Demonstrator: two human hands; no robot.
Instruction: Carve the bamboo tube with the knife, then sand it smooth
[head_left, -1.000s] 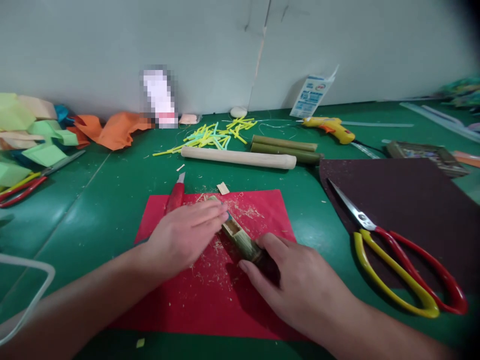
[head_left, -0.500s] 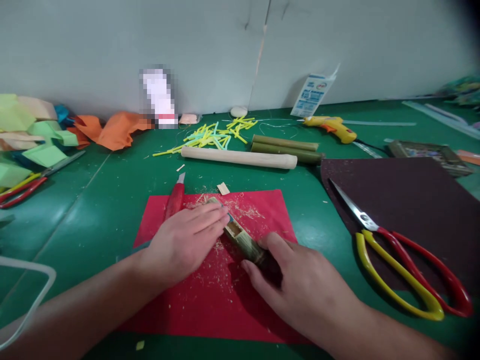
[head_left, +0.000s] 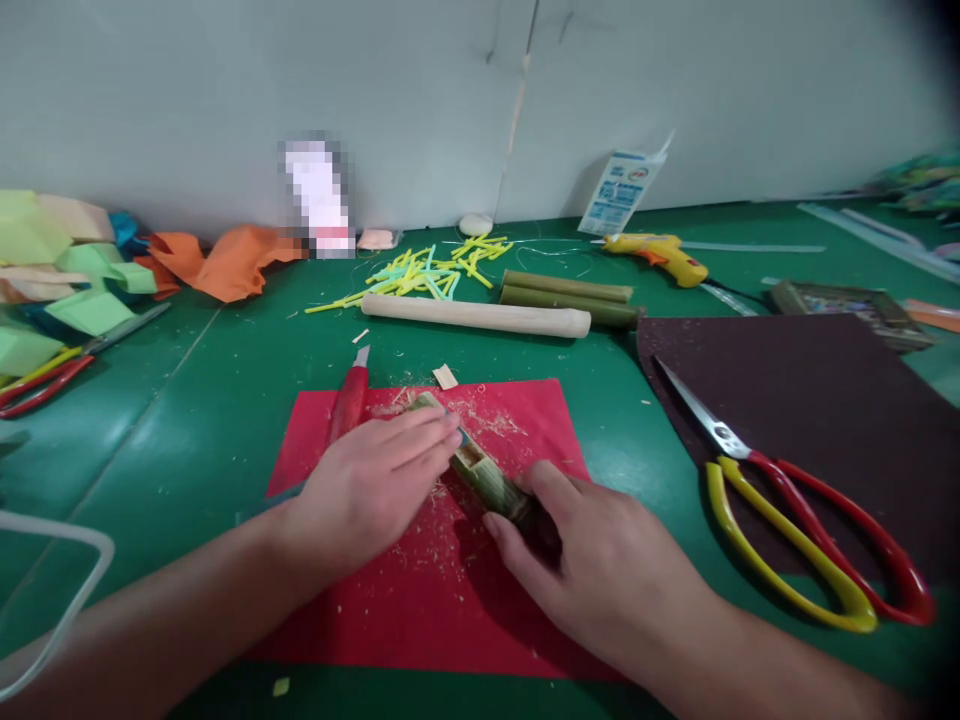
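A short piece of green bamboo [head_left: 486,483] with a rectangular notch cut in its upper side lies slantwise over a red sheet [head_left: 420,620]. My right hand [head_left: 600,560] is closed around its near end, thumb and forefinger on either side. My left hand [head_left: 375,480] reaches across the far part of the bamboo, fingers pressed together. Under it runs a slim blue-grey tool [head_left: 281,498]; one end shows by the wrist and a bluish bit by the fingertips, the rest hidden. A red-handled craft knife [head_left: 351,400] lies just beyond my left hand, among pale shavings.
Large scissors [head_left: 750,455] with red and yellow handles rest on a dark brown sheet [head_left: 810,400] at right. Behind are a pale peeled stick [head_left: 476,315], green bamboo lengths [head_left: 570,300], cut straw pieces [head_left: 427,270] and a yellow glue gun [head_left: 660,255]. Folded papers [head_left: 90,300] lie left.
The bamboo and both hands stay almost in place. The view shifts very slightly, with things on the right appearing a little further left.
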